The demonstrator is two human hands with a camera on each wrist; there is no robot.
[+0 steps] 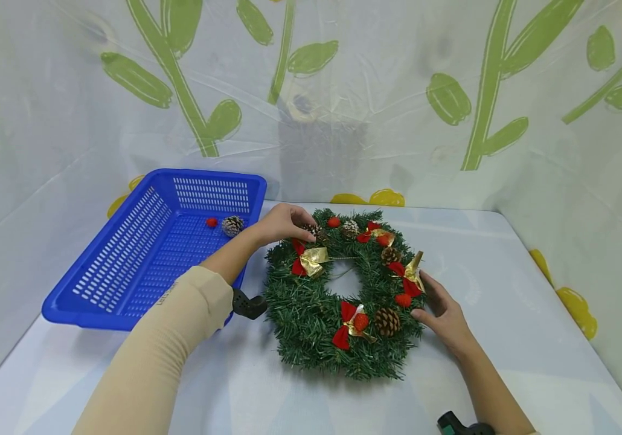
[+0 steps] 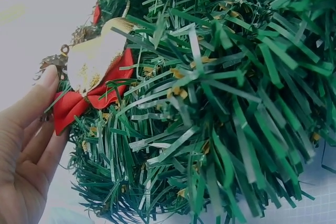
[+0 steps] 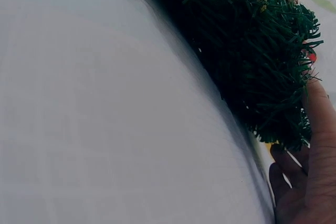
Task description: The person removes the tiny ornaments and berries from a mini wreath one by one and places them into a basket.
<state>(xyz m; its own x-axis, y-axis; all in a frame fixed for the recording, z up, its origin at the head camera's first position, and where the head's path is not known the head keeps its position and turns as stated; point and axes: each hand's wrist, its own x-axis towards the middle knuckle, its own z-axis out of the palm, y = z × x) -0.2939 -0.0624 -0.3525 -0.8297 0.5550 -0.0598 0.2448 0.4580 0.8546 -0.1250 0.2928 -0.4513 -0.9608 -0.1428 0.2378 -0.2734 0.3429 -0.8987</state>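
A green wreath [image 1: 305, 320] lies on the table, dressed with red and gold bows, red berry-like balls and pine cones. At its upper left my left hand [image 1: 282, 225] pinches a pine cone [image 1: 317, 231] between thumb and fingers, touching the greenery. In the left wrist view a small metal ring shows on the pine cone [image 2: 51, 62], beside a red and gold bow [image 2: 86, 85]. My right hand [image 1: 447, 319] grips the wreath's right edge, thumb on the near side by a red ball [image 1: 403, 299]. Its fingers are partly hidden by the greenery.
A blue plastic basket [image 1: 85, 317] stands to the left, close to the left forearm. Inside lie a white-tipped pine cone [image 1: 232, 226] and a red ball [image 1: 211, 222]. Behind the table [image 1: 512, 338] hangs a leaf-patterned curtain [image 1: 376, 121].
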